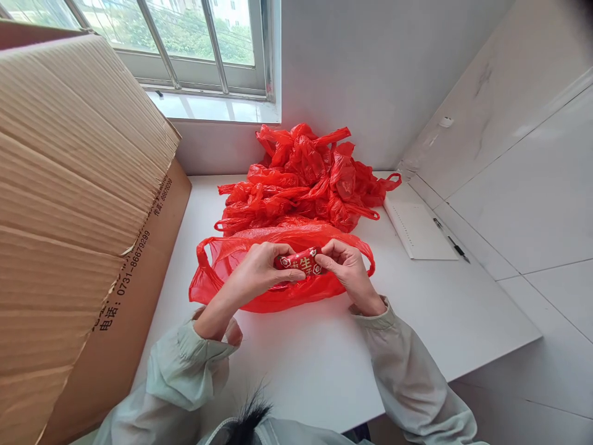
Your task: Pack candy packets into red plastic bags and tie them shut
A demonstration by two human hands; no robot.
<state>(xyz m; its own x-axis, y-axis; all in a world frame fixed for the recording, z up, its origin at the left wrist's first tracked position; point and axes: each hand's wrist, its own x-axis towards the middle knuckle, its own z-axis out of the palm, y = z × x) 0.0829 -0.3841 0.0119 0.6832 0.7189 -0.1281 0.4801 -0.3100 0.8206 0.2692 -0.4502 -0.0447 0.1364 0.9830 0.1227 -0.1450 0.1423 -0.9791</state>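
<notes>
A small dark red packet [304,262] with pale characters and flower-like marks is held between both hands. My left hand [266,269] pinches its left end with thumb and fingers. At its right end, my right hand [345,266] grips it the same way. Both hands are over an open red plastic bag [296,303] lying on the white table [296,364], its handle loops spread to left and right. Something pinkish red shows through the bag near my left hand, too hidden to make out. Just behind lies a heap of knotted red plastic bags [306,173].
A large cardboard box [69,204] stands along the left side. On the right are a white notepad [421,232], a black pen [451,240] and a clear plastic bottle [426,145] by the wall. A barred window is behind.
</notes>
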